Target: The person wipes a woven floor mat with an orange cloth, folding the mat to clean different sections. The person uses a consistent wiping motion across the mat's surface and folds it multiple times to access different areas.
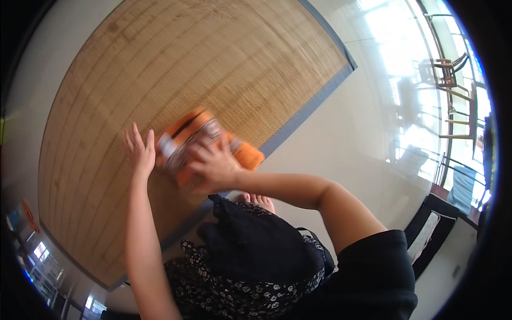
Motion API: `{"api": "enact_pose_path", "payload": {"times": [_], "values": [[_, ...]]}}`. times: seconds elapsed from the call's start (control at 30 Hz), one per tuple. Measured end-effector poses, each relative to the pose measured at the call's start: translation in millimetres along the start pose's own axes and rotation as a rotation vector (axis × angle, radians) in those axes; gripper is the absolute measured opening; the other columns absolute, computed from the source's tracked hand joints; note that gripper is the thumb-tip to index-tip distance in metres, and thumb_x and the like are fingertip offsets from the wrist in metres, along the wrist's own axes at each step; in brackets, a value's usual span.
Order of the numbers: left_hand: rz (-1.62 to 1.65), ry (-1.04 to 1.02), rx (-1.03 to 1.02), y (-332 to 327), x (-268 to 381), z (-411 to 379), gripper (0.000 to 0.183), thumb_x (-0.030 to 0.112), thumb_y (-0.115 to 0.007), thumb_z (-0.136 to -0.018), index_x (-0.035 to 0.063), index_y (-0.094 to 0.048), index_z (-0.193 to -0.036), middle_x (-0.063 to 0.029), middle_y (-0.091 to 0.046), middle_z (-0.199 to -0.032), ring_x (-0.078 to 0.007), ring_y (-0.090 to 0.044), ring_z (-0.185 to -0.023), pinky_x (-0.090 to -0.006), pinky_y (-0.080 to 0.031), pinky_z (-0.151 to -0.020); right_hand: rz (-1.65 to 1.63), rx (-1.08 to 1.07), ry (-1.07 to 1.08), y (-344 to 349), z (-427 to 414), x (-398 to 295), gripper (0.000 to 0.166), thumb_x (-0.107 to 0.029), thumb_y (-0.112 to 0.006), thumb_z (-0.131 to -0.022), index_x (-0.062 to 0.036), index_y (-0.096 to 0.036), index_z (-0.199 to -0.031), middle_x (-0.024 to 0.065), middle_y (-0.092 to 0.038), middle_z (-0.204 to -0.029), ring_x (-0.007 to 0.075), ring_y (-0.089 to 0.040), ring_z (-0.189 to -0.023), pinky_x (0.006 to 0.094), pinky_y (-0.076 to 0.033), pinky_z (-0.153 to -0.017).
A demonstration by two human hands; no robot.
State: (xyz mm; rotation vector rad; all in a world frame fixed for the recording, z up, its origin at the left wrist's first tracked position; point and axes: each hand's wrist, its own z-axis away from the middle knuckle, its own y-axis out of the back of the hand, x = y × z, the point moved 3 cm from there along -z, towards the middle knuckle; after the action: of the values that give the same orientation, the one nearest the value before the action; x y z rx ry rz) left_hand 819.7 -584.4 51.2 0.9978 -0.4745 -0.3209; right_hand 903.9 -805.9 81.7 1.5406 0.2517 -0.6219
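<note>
A folded orange towel with grey, white and dark stripes lies near the edge of a woven bamboo mat. Over its nearer side is my right hand, fingers spread and blurred by motion. My left hand is held up at the towel's left end with its fingers apart and nothing in it. Whether the left thumb side touches the towel, I cannot tell. Part of the towel is hidden beneath the right hand.
Grey fabric binding edges the mat on a glossy pale floor. My bare foot is close to the near border. A wooden chair stands far right, beyond a black item with a pale panel.
</note>
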Motion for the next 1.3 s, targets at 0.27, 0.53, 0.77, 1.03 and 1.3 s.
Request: {"api": "enact_pose_path", "payload": {"times": [0.27, 0.53, 0.77, 1.03, 1.3], "values": [[0.093, 0.27, 0.073, -4.1, -65.9, -17.0, 0.082, 0.073, -0.023, -0.086, 0.0244, 0.0, -0.149, -0.0166, 0.003, -0.154, -0.0439, 0.0, -0.14, -0.0666, -0.018, -0.105, 0.042, -0.059, -0.096, 62.6, -11.3, 100.5, 0.087, -0.049, -0.081, -0.058, -0.0373, -0.037, -0.133, 0.0074, -0.026, -0.143, 0.0317, -0.027, -0.133, 0.0551, -0.042, -0.089], [0.031, 0.519, 0.073, -23.8, -117.1, 1.7, 0.086, 0.077, -0.013, -0.083, 0.0245, 0.007, -0.149, 0.0031, 0.016, -0.155, -0.0385, 0.012, -0.141, -0.0698, -0.001, -0.103, 0.286, 0.546, -1.196, 178.7, 13.1, 318.4, 0.086, -0.058, -0.064, -0.067, -0.0276, -0.034, -0.141, 0.0191, -0.016, -0.15, 0.0464, -0.012, -0.136, 0.0644, -0.026, -0.101], [0.043, 0.485, -0.09, -17.3, -122.9, 5.3, 0.089, 0.078, -0.015, -0.082, 0.0236, 0.011, -0.148, 0.0024, 0.021, -0.154, -0.0384, 0.013, -0.14, -0.068, -0.002, -0.104, 0.137, 0.287, -0.181, 45.8, -104.7, 90.3, 0.047, -0.024, -0.068, -0.069, -0.0147, -0.059, -0.115, 0.0108, -0.046, -0.126, 0.0344, -0.037, -0.122, 0.0534, -0.042, -0.088], [0.14, 0.426, -0.098, -15.4, -127.2, 7.7, 0.09, 0.081, -0.02, -0.08, 0.0299, 0.011, -0.147, 0.0038, 0.022, -0.153, -0.0342, 0.013, -0.141, -0.0679, 0.0, -0.104, -0.065, -0.131, 0.246, 40.7, -133.0, 28.6, 0.066, -0.043, -0.079, -0.061, -0.0277, -0.055, -0.121, 0.004, -0.04, -0.134, 0.0305, -0.029, -0.13, 0.052, -0.04, -0.096], [0.106, 0.385, -0.12, -9.6, -126.5, 14.1, 0.078, 0.069, -0.02, -0.089, 0.027, 0.012, -0.147, 0.0035, 0.022, -0.153, -0.0359, 0.019, -0.14, -0.0696, 0.002, -0.103, 0.546, 0.629, -1.136, 201.6, 69.1, 350.3, 0.079, -0.047, -0.058, -0.077, -0.0088, -0.03, -0.14, 0.0172, -0.037, -0.139, 0.033, -0.032, -0.13, 0.0466, -0.031, -0.105]]}}
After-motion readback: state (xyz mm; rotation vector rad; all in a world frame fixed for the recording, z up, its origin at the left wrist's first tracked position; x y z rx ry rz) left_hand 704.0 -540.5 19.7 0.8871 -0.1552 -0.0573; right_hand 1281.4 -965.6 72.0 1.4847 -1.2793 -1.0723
